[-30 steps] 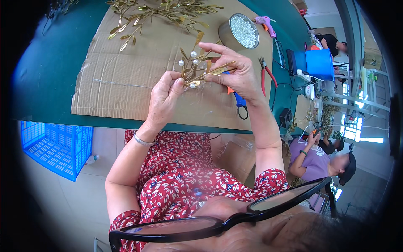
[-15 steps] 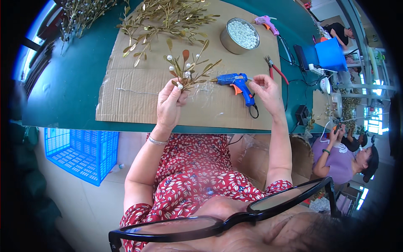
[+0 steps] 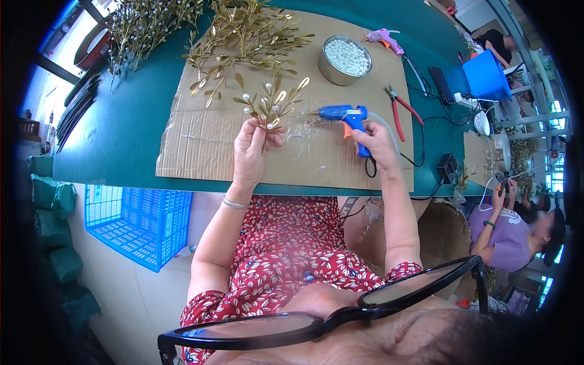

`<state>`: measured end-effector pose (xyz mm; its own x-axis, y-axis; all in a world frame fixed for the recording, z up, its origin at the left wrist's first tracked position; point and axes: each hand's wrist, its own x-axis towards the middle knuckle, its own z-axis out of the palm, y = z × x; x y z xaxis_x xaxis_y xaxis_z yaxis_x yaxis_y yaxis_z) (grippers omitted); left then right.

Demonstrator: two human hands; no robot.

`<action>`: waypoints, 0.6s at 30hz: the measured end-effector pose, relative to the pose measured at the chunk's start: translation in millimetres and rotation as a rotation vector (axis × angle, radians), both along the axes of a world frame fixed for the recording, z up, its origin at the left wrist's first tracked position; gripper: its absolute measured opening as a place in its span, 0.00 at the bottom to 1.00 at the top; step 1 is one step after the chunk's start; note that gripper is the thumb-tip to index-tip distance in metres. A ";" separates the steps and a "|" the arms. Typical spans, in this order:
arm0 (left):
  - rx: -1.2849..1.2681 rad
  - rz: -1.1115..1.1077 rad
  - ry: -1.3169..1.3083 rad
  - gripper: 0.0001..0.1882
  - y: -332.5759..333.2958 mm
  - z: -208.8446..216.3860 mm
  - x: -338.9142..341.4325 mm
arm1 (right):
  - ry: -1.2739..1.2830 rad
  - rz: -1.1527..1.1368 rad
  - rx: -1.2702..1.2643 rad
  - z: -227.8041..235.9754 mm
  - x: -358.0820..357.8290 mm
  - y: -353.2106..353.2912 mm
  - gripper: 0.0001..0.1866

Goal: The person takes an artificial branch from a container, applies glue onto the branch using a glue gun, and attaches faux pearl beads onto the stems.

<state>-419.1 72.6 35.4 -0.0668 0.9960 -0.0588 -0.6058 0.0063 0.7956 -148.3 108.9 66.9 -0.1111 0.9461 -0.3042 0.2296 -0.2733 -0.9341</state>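
Note:
Between the fingers of my left hand [image 3: 250,152] is the stem of a gold-leaved artificial sprig [image 3: 272,104] dotted with several white pearl beads. My right hand [image 3: 378,145] is wrapped round the handle of a blue glue gun [image 3: 344,114] with an orange trigger. Its nozzle points left toward the sprig, with a gap between them. A clear glue stick trails from the gun's back end. Thin strings of dried glue lie on the cardboard sheet [image 3: 201,159] under both hands. Behind them stands a round metal tin [image 3: 328,68] full of white pearl beads [image 3: 347,55].
Gold sprigs [image 3: 246,39] are heaped at the cardboard's far left. Red-handled pliers [image 3: 403,114] and a pink glue gun [image 3: 385,41] lie at the right, near black cables. A blue crate [image 3: 152,225] stands below the table's left edge. At far right a person [image 3: 505,237] in purple works.
My right hand has taken hold of the blue glue gun's handle, and the gun is now lifted a little. The sprig in my left hand has turned slightly.

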 end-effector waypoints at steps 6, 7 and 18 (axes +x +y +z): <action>0.054 0.061 0.318 0.11 -3.2 -3.8 -3.9 | 0.675 -0.115 0.175 51.7 -23.1 -45.3 0.17; 0.070 0.015 0.237 0.11 -4.1 -3.2 -8.7 | 0.775 -0.071 0.116 50.7 -21.5 -49.7 0.17; 0.055 0.018 0.311 0.10 -13.3 -10.7 -8.0 | 0.558 -0.033 0.045 29.6 -42.3 -60.5 0.13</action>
<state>-427.1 59.3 24.7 -0.0907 0.9957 0.0210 -0.3326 -0.0501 0.9417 -190.6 48.5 96.5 -0.2134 0.9626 -0.1671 -0.3111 -0.2291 -0.9224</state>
